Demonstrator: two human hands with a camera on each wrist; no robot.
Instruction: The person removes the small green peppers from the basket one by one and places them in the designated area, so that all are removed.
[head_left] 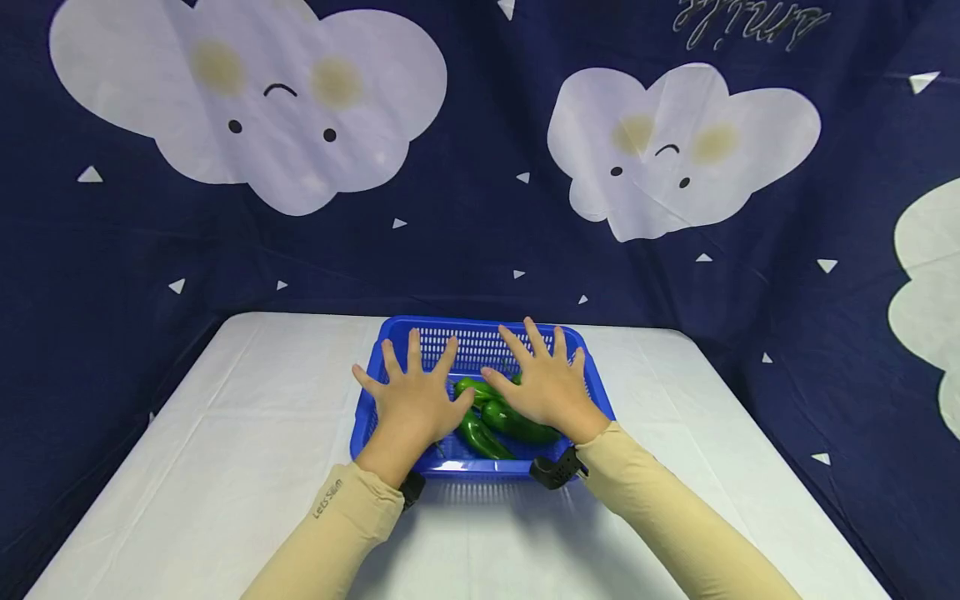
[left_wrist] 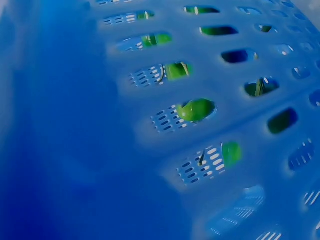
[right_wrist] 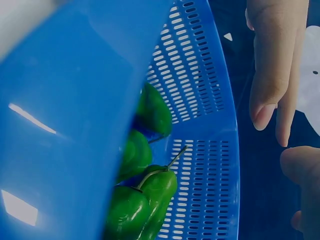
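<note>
Several glossy green peppers [head_left: 517, 422] lie in a blue perforated plastic basket [head_left: 480, 325]. My left hand [head_left: 416, 404] is over the basket's left part, its fingers spread and straight. Over the right part is my right hand [head_left: 551, 385], fingers likewise spread, partly covering the peppers. Neither hand holds anything. In the left wrist view, the blurred basket wall [left_wrist: 75, 125] fills the picture, and bits of green pepper [left_wrist: 197, 110] show through its slots. The right wrist view shows stemmed peppers [right_wrist: 160, 200] behind the near rim, with fingers [right_wrist: 272, 65] beyond the far wall.
A white-covered table [head_left: 247, 417] carries the basket near its far edge. Behind it hangs a dark blue cloth [head_left: 487, 242] printed with white clouds and small triangles. Beige sleeves [head_left: 667, 517] cover both forearms, and a black strap [head_left: 555, 471] circles the right wrist.
</note>
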